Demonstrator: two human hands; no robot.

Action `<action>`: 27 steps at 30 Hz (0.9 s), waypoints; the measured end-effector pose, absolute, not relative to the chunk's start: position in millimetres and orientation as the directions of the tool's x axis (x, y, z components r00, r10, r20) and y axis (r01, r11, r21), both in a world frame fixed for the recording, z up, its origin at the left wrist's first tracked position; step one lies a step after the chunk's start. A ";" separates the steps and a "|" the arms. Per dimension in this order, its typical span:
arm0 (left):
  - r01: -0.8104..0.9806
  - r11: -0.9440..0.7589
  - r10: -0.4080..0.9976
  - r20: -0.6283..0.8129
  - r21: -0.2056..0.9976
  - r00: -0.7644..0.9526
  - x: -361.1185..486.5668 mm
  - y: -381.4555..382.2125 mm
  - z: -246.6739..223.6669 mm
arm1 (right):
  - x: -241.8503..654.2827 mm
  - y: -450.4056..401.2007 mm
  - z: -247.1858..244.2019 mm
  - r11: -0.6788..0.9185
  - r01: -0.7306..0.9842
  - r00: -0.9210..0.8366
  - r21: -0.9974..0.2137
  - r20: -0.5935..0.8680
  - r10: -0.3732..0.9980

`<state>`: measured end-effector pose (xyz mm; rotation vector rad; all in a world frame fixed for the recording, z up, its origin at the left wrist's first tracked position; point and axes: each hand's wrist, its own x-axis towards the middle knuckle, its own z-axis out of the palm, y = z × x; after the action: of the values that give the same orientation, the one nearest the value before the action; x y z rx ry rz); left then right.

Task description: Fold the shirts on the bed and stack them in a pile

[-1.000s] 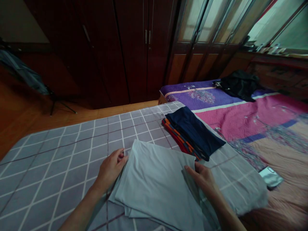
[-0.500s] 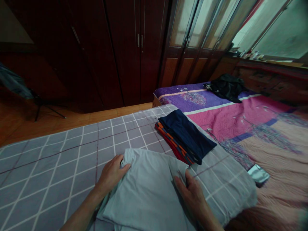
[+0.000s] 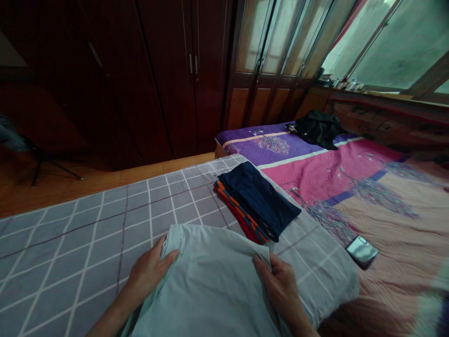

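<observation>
A pale grey-green garment (image 3: 210, 281) spreads in front of me, its kind not clear from what shows. My left hand (image 3: 150, 264) pinches its far left corner, thumb on top. At the far right corner, my right hand (image 3: 278, 281) grips the edge between thumb and fingers. The garment's near end runs out of view at the bottom. Just beyond it lies a stack of folded clothes, with a dark navy piece (image 3: 257, 199) on top and orange and red pieces (image 3: 238, 213) beneath.
Grey checked cloth (image 3: 87, 234) covers the surface under the garment. To the right is a bed with a purple, pink and peach cover (image 3: 372, 187). On it lie a phone (image 3: 362, 252) and a black garment (image 3: 317, 128). Dark wardrobes (image 3: 168, 84) line the back.
My right hand has closed on the garment's right corner, and the cloth's far edge is now pulled straighter between both hands. The view has turned slightly to the right.
</observation>
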<state>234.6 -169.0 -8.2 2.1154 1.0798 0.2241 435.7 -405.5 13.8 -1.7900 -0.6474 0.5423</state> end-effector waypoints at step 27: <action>0.144 -0.613 0.588 0.328 0.777 0.739 405.9 -120.8 143.2 | 517.3 -391.3 98.6 0.208 0.027 0.946 -0.978 0.092 0.312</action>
<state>405.9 -120.8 143.2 2.1668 0.5488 0.7393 517.3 -391.3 98.6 -1.3528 -0.2958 0.2021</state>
